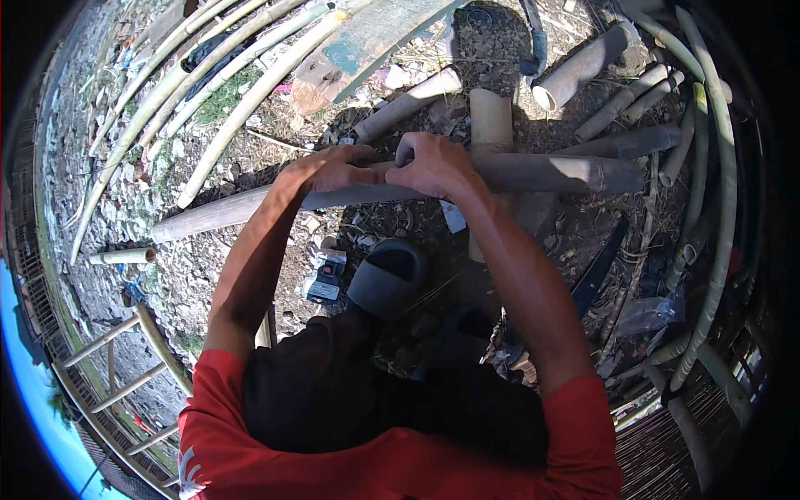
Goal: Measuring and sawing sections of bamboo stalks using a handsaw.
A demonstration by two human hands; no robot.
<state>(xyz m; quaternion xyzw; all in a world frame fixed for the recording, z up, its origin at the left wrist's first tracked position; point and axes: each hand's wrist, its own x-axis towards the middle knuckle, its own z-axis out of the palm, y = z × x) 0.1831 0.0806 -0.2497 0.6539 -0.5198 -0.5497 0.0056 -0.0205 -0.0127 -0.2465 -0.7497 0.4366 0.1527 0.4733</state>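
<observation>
A long bamboo pole (575,172) lies crosswise in front of me, running from the lower left to the right. Over its middle, my left hand (333,169) and my right hand (435,165) come close together, fingertips almost meeting. The fingers of both are bent and pinched at the pole's upper side. Whatever is between them, if anything, is too small or hidden to name. Beneath the pole, a short thick bamboo piece (492,121) stretches crosswise as a support.
Long bamboo poles (250,104) lie at the far left, beside a weathered board (358,50). Cut bamboo lengths (587,67) rest at the far right. A long dark blade (602,265) lies right of my arm. A small box (325,275) sits near my sandalled foot (387,279). A bamboo ladder-like frame (125,387) stands left.
</observation>
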